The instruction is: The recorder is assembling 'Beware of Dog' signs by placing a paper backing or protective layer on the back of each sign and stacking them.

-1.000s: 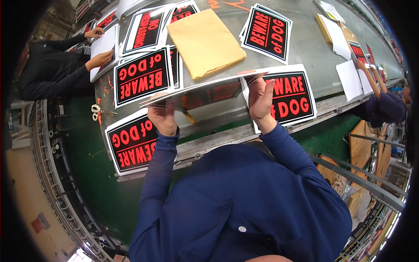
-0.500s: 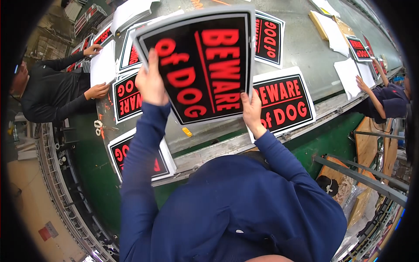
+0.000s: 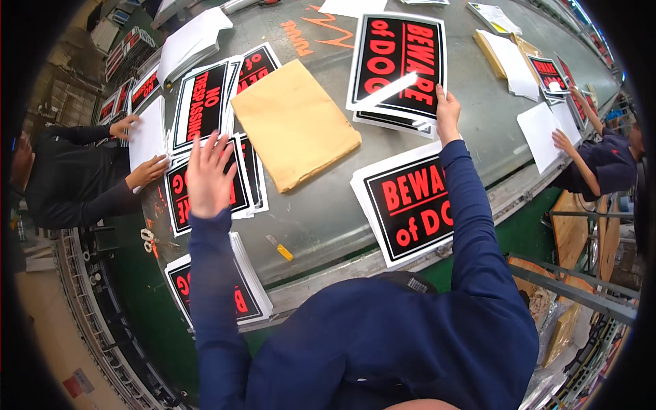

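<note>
My right hand (image 3: pixel 448 115) grips the right edge of a black sign (image 3: pixel 386 51) with red lettering and a white border. The sign catches a glare streak and lies over other signs at the far middle of the table. My left hand (image 3: pixel 210 179), its fingers spread, holds nothing and hovers over a stack of black-and-red signs (image 3: pixel 179 198) on the left. Between my hands lies a flat tan rectangular pack (image 3: pixel 295 126), like cardboard or brown paper. Closer to me, another sign stack (image 3: pixel 403 205) is partly covered by my right forearm.
A yellow-handled cutter (image 3: pixel 281 250) and scissors (image 3: pixel 148 240) lie on the metal table (image 3: pixel 314 232). More signs (image 3: pixel 249 301) are stacked at the near left corner. One person (image 3: pixel 75 174) on the left and another (image 3: pixel 605 160) on the right handle white sheets.
My left hand has let go of the sign and moved left, opening. My right hand has carried the sign away from me to the right. The tan pack is now uncovered.
</note>
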Action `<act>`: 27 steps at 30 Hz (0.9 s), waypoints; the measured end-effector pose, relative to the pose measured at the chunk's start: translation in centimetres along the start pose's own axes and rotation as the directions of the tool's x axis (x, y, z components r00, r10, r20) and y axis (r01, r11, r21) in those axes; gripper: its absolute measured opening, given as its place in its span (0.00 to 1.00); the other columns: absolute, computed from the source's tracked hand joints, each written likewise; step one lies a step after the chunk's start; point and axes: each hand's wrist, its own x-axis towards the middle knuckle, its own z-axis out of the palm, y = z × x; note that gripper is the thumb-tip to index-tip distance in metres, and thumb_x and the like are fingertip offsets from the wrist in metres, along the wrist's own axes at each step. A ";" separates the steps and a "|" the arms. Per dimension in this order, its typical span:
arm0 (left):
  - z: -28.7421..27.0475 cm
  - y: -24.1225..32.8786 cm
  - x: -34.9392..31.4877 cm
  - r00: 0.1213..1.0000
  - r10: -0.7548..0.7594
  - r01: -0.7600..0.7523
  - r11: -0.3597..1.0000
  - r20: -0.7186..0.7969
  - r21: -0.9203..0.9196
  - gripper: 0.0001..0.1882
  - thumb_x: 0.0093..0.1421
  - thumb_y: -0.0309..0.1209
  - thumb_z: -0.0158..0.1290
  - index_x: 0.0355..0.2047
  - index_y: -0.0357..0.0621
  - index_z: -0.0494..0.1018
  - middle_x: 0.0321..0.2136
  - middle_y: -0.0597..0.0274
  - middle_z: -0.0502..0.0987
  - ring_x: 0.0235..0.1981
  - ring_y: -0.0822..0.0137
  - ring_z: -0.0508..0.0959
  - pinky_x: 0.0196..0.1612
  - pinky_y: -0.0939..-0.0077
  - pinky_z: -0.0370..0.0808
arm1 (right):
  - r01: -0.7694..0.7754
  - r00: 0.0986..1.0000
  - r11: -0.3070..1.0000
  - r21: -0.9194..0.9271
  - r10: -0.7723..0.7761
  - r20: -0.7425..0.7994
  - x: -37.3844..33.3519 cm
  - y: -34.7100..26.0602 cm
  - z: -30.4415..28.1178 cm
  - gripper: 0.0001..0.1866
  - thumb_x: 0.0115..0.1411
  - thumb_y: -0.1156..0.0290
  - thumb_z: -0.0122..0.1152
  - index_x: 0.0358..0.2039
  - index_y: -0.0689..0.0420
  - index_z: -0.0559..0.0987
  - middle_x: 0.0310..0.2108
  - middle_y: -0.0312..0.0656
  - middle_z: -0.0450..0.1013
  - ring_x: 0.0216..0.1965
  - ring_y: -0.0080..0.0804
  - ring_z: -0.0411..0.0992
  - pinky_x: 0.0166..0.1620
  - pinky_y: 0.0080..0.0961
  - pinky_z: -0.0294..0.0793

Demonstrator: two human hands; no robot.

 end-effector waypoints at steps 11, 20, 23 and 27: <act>-35.3 -4.0 -0.3 0.644 -0.113 0.199 0.980 -0.757 0.022 0.32 0.55 0.53 0.47 0.57 0.55 0.60 0.54 0.72 0.66 0.53 0.68 0.64 0.51 0.58 0.56 | 0.010 0.987 0.015 -1.000 -0.162 0.008 3.1 3.9 -0.8 0.33 0.48 0.41 0.60 0.41 0.60 0.76 0.40 0.57 0.72 0.44 0.52 0.70 0.42 0.43 0.70; -43.3 -6.0 11.5 0.508 0.497 0.544 0.447 -0.703 0.710 0.27 0.42 0.46 0.62 0.38 0.39 0.77 0.39 0.48 0.77 0.44 0.55 0.76 0.51 0.69 0.68 | 0.325 0.942 0.240 -0.915 -0.168 0.291 -0.2 -1.7 -2.6 0.21 0.55 0.56 0.59 0.45 0.53 0.75 0.43 0.49 0.67 0.42 0.40 0.67 0.45 0.33 0.67; -43.1 -4.5 12.2 0.611 0.404 0.507 0.459 -0.680 0.729 0.27 0.42 0.47 0.61 0.38 0.40 0.77 0.39 0.48 0.77 0.43 0.55 0.77 0.50 0.68 0.69 | 0.423 0.902 0.290 -0.858 -0.222 0.370 -3.2 -3.6 -3.4 0.19 0.56 0.58 0.59 0.45 0.53 0.75 0.44 0.47 0.67 0.43 0.39 0.67 0.44 0.33 0.68; -41.2 -2.7 13.3 0.696 0.302 0.584 0.290 -0.652 0.758 0.31 0.42 0.51 0.58 0.38 0.37 0.77 0.40 0.43 0.76 0.44 0.53 0.76 0.50 0.66 0.69 | 0.362 0.927 0.280 -0.889 -0.214 0.310 -5.9 -5.1 -5.5 0.18 0.56 0.59 0.59 0.45 0.53 0.76 0.44 0.45 0.68 0.41 0.38 0.68 0.45 0.33 0.68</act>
